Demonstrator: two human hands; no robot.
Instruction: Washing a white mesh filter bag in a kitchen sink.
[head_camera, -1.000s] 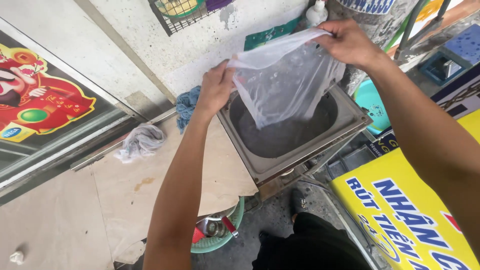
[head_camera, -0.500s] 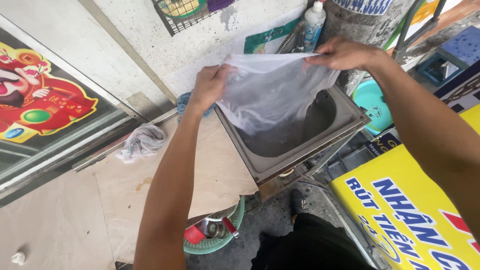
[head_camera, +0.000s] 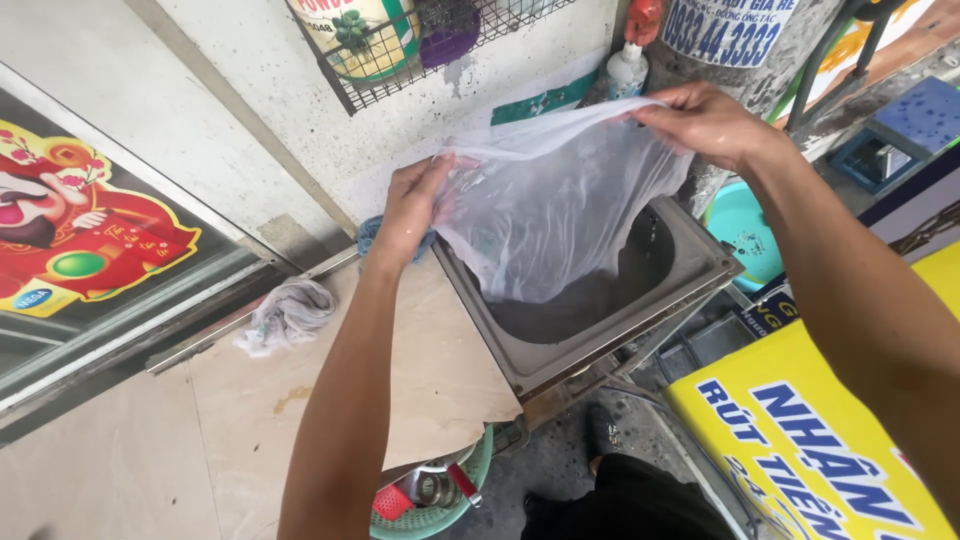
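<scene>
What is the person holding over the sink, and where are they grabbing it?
A clear plastic bag. The left hand and right hand each grip its top edge, stretching it over the metal sink.

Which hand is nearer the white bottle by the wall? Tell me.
Right. The right hand grips the bag just right of the bottle; the left hand holds the bag's far-left edge.

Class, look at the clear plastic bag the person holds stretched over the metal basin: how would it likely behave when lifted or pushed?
The clear plastic bag is probably floppy: it sags and wrinkles between the left hand and right hand. It seems very light, since fingertip pinches hold it above the metal basin. A push would likely crumple it.
</scene>
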